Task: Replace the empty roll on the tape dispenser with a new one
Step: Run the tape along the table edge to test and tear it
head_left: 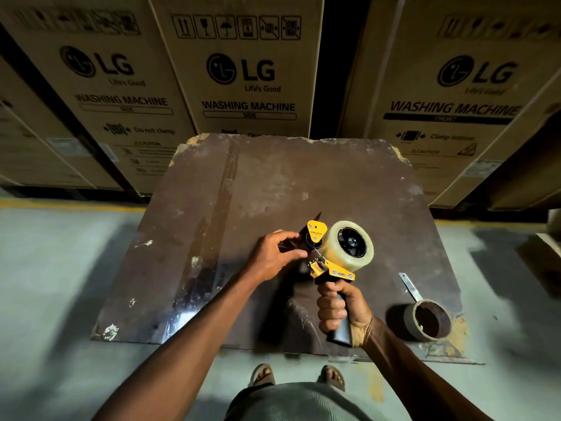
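Observation:
My right hand (341, 308) grips the black handle of a yellow tape dispenser (331, 268), held upright above the brown board (212, 238). A full roll of clear tape (332, 247) sits on the dispenser's black hub. My left hand (274, 253) is at the dispenser's front, by the black roller and yellow guard; thumb and fingers pinch there, apparently on the tape's loose end, which is hard to see. The empty cardboard core (428, 320) lies on the board at the right, with a strip of tape trailing from it.
The worn brown board lies on a grey floor. Large cardboard washing machine boxes (243, 71) stand in a row behind it. My sandalled feet (299, 375) are at the board's near edge. A yellow line (60, 205) runs along the floor on the left.

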Action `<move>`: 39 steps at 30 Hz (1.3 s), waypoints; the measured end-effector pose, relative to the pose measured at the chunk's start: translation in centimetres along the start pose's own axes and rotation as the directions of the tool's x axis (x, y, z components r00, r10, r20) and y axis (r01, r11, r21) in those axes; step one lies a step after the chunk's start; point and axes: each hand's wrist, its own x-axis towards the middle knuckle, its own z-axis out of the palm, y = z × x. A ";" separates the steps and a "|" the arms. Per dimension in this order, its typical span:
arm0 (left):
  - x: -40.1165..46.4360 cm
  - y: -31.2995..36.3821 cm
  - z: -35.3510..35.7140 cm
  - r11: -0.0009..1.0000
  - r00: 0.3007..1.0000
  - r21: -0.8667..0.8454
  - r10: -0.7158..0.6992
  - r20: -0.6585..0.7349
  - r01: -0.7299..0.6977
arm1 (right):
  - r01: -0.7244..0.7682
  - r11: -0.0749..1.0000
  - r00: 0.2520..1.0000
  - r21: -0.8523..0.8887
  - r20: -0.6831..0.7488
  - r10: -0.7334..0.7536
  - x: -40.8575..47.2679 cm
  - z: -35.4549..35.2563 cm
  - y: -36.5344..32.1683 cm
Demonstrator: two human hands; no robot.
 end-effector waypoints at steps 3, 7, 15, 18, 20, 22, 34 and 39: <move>0.7 0.8 -0.8 1.000 0.998 -0.008 -0.028 0.062 0.028 | -0.036 0.999 0.999 -0.022 0.013 0.037 -0.8 0.1 -0.4; 1.1 1.4 -1.6 0.999 0.994 -0.036 0.003 0.112 0.001 | -0.059 0.997 0.998 -0.044 0.035 0.061 -1.6 0.1 -0.8; 1.6 3.1 -2.3 0.997 0.954 -0.039 0.071 0.292 -0.062 | -0.121 0.991 0.991 -0.059 0.058 0.124 -3.0 -0.8 -1.4; 1.9 3.6 -2.4 0.999 0.946 -0.024 0.051 0.320 -0.046 | -0.140 0.988 0.987 -0.064 0.070 0.144 -3.6 -0.8 -1.5; 2.1 3.7 -2.5 0.998 0.939 -0.038 0.060 0.338 -0.050 | -0.146 0.987 0.986 -0.071 0.076 0.151 -3.9 -0.9 -1.5; 2.1 3.8 -2.6 0.997 0.930 -0.061 0.058 0.363 -0.039 | -0.157 0.985 0.984 -0.067 0.078 0.162 -4.3 -1.0 -1.3; 2.7 5.0 -4.1 0.962 0.793 -0.172 -0.069 0.606 0.214 | -0.247 0.955 0.959 -0.162 0.097 0.265 -6.2 -1.7 -1.0; 2.7 5.5 -4.0 0.940 0.759 -0.168 -0.126 0.639 0.297 | -0.288 0.945 0.947 -0.155 0.100 0.305 -6.4 -1.6 -0.7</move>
